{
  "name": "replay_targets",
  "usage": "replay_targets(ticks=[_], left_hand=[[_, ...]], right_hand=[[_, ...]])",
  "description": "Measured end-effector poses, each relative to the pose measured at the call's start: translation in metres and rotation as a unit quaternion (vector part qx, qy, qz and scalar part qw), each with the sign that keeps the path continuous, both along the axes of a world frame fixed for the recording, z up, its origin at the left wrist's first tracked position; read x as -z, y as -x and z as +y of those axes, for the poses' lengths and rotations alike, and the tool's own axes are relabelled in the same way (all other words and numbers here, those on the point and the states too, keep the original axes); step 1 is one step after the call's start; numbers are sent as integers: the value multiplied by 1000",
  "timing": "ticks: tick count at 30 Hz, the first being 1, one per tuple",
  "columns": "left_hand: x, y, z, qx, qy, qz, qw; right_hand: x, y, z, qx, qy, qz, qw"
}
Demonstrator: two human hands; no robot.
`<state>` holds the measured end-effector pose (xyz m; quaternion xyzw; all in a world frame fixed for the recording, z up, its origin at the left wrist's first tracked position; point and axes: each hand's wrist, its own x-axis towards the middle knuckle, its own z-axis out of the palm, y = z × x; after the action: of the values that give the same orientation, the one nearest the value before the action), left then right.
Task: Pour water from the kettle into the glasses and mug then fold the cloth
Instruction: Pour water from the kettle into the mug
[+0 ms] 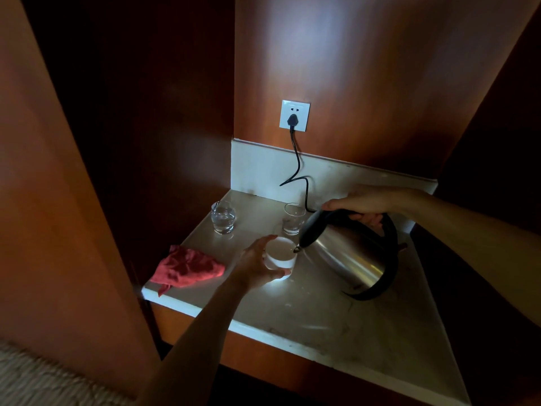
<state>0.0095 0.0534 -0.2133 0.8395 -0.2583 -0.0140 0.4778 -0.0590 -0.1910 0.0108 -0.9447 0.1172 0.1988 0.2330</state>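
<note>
Steel kettle (351, 256), gripped by our right hand (366, 202), tips over the white mug (280, 257) our left hand (257, 266) clasps; both clear glasses at 12 o'clock (223, 219) hold water, red cloth (187, 268) unfolded.

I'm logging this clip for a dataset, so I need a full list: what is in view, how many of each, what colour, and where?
kettle: 1, steel with black handle, tilted over the counter's right part, spout at the mug's rim
mug: 1, white, near the counter's front
glasses: 2, clear, one at back left, one at back centre; both seem to hold water
cloth: 1, red, crumpled at the counter's front left corner
counter: 1, pale stone, in a wooden alcove
socket: 1, white, on the back wall
plug and cord: 1, black, from the socket down to the counter
left hand: 1, grips the mug
right hand: 1, grips the kettle's handle
</note>
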Motion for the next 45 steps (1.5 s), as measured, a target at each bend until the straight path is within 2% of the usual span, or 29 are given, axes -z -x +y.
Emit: replay_targets(ticks=[45], left_hand=[[1, 2, -1, -11, -7, -27, 1000]], right_hand=[[-15, -2, 18, -18, 55, -14, 998]])
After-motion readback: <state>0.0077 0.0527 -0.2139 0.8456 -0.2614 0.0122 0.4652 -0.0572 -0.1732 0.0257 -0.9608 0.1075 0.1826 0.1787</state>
